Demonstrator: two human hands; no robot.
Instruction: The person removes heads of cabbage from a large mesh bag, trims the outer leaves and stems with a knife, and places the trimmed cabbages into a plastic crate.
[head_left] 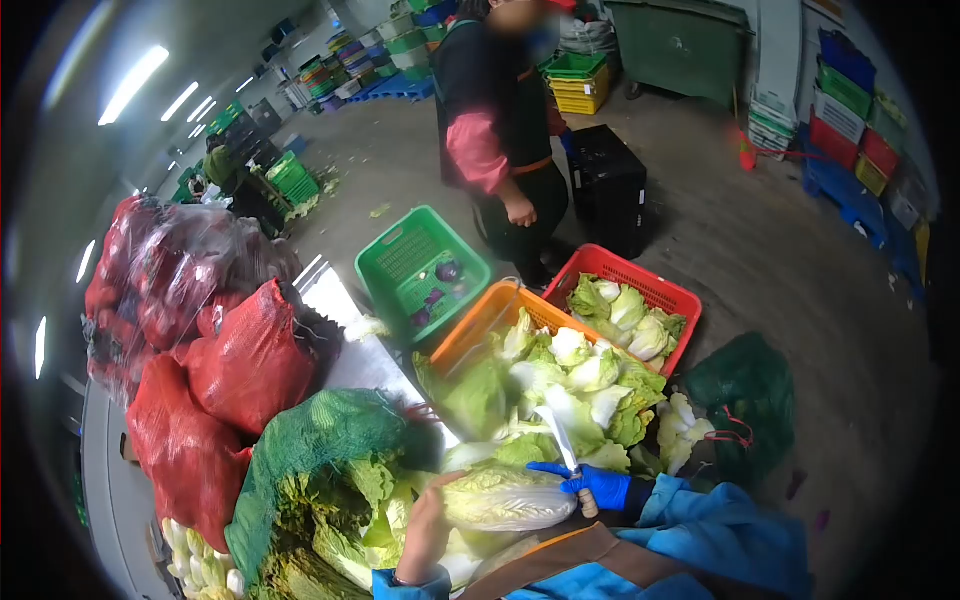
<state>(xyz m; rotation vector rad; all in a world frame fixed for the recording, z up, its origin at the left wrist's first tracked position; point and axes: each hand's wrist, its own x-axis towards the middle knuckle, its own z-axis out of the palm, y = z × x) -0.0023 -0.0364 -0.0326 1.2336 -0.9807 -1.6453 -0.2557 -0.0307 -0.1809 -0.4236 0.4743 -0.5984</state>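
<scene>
A pale napa cabbage [508, 498] lies crosswise right in front of my body. Against its left end rests my left hand [428, 528], bare, its fingers curled round that end. My right hand [600, 486], in a blue glove, is closed on a knife [560, 440] at the cabbage's right end. The blade points up and away, and a bit of the light handle shows below the glove. Just beyond, an orange crate [462, 335] is heaped with cabbages and loose leaves. A green mesh sack [325, 425] with more leafy cabbages sits left of my left hand.
Red mesh sacks [245, 360] pile up at left beside a metal table [385, 375]. A green crate [375, 265] holds purple scraps; a red crate [680, 300] holds cabbages. A person [500, 130] stands beyond, near a black box [608, 190]. Green netting [745, 390] lies at right.
</scene>
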